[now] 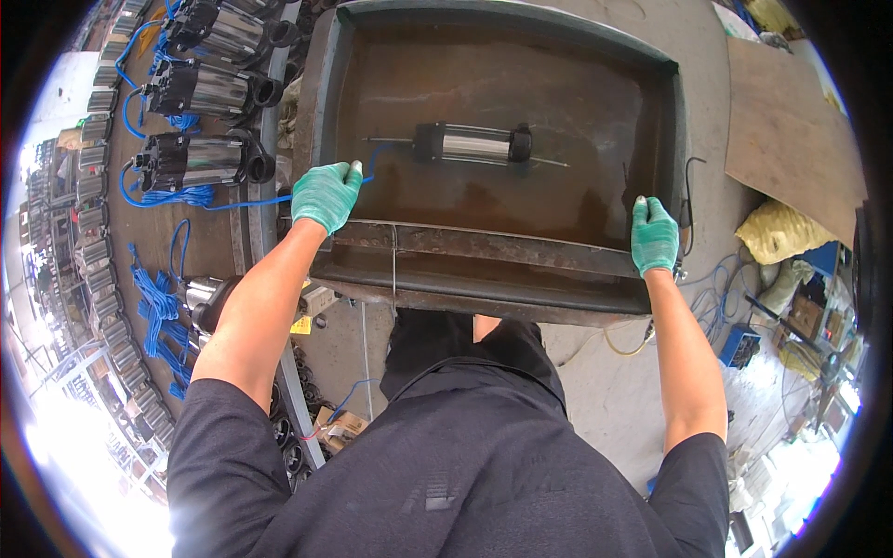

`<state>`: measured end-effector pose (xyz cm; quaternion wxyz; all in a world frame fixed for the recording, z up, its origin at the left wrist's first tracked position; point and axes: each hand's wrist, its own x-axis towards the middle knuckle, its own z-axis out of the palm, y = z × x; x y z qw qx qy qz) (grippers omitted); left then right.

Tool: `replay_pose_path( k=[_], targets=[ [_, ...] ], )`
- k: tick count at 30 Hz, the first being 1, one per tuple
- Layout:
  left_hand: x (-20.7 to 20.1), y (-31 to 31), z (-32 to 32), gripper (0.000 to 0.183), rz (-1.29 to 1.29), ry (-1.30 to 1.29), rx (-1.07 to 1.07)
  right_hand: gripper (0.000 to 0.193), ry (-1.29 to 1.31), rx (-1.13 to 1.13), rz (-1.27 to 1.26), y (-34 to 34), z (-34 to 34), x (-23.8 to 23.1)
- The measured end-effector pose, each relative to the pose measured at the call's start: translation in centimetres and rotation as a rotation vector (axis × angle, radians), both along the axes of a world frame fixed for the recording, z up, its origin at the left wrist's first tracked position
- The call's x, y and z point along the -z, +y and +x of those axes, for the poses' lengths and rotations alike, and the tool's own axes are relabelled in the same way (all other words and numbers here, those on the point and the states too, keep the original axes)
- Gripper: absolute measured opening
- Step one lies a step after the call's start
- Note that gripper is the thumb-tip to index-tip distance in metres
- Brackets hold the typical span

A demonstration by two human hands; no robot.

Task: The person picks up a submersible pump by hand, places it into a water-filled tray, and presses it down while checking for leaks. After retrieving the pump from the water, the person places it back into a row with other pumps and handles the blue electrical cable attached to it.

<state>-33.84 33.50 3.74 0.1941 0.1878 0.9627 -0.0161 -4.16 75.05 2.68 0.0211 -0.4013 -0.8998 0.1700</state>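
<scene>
A metal tank (502,244) of brownish water lies before me, a flat bar crossing its near part. In the water rests a cylindrical pump motor (474,144), with a silver body, black ends and thin rods sticking out both ways. My left hand (326,197), in a green glove, is closed at the tank's left side around a blue cable (260,202). That cable comes in from the left and leaves the hand toward the motor. My right hand (655,237), gloved alike, is closed on the tank's right rim, thumb upward.
Several black-and-silver pumps (200,160) with blue cables stand on a bench at the left. Below them lies a coiled blue cable (158,302). A dark hooked hose (690,200) hangs outside the tank's right wall. A brown board (791,130) and yellow sack (786,232) lie at the right.
</scene>
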Motion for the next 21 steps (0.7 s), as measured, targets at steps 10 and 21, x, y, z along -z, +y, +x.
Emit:
replay_pose_path(
  k=[10,21],
  targets=[
    [-0.01,0.13,0.00,0.049,-0.011,-0.009,0.001,0.035,0.017,0.008,-0.001,0.16,0.18,0.21],
    [0.07,-0.18,0.00,0.047,0.035,-0.003,0.004,0.036,-0.006,0.017,-0.022,0.11,0.04,0.14]
  ],
)
